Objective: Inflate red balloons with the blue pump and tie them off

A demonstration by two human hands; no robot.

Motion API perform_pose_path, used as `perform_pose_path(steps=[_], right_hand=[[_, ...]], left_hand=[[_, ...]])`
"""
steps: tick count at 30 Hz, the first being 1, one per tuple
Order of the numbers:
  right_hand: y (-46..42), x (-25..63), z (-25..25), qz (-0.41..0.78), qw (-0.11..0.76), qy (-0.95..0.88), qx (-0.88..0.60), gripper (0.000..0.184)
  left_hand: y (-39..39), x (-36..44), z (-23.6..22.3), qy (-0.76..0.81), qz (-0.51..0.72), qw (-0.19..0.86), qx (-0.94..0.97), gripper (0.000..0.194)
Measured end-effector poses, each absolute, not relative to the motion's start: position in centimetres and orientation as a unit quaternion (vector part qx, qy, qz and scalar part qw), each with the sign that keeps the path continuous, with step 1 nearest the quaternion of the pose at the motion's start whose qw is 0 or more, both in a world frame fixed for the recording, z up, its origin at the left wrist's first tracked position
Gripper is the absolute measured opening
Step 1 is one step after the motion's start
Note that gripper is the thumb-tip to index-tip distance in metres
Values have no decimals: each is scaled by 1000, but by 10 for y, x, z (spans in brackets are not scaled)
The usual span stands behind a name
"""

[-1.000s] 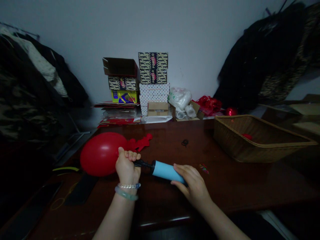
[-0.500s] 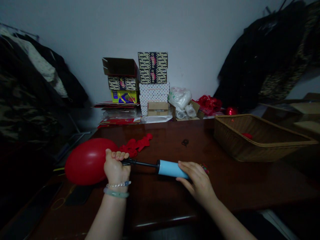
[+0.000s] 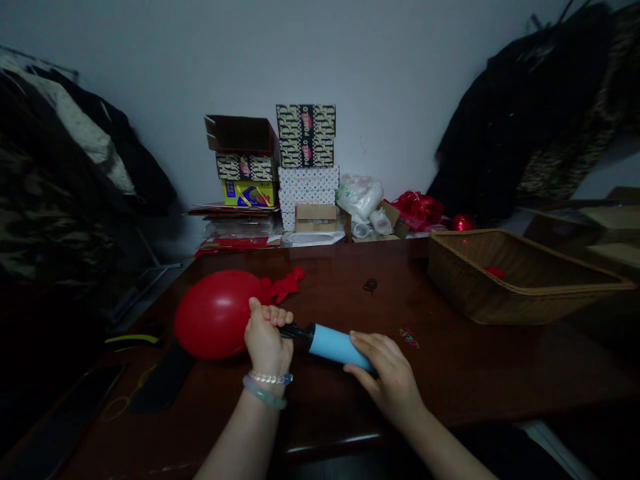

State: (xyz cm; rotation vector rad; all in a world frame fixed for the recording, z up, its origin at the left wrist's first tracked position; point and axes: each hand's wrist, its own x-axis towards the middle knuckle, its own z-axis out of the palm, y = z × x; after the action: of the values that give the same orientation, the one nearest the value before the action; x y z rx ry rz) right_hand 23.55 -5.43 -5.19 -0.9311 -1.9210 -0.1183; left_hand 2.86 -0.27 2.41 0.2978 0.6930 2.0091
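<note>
Latex stretched taut and glossy over a red balloon, which sat toward the left edge of the counter. My left hand was closed in a tight fist around the balloon's neck and the black nozzle of a hand pump. My right hand was curled around the pump's smooth, sky-blue cylindrical barrel. In the head view, the thin rod seen earlier between nozzle and barrel had slid out of sight, bringing my hands closer together. A beaded bracelet and a pale bangle circled my left wrist. Flat red latex lay just beyond the balloon on the polished dark wood. A woven wicker basket stood at the right edge, and patterned cardboard boxes were stacked along the back edge.
</note>
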Motion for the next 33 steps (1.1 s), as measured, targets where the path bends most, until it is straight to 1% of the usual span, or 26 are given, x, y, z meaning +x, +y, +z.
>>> perform_pose_path(steps=[4, 10, 23, 33], right_hand=[[-55, 233, -54, -42, 489, -784, -380, 41], [-53, 233, -53, -26, 471, -794, -383, 43], [-43, 260, -44, -60, 431, -814, -384, 46], [-46, 254, -46, -67, 444, -809, -380, 43]], left_hand=[[-5, 32, 25, 287, 824, 471, 129, 48], [-5, 25, 34, 286, 825, 468, 137, 47], [-3, -31, 49, 262, 854, 439, 96, 45], [-2, -16, 42, 273, 846, 450, 83, 43]])
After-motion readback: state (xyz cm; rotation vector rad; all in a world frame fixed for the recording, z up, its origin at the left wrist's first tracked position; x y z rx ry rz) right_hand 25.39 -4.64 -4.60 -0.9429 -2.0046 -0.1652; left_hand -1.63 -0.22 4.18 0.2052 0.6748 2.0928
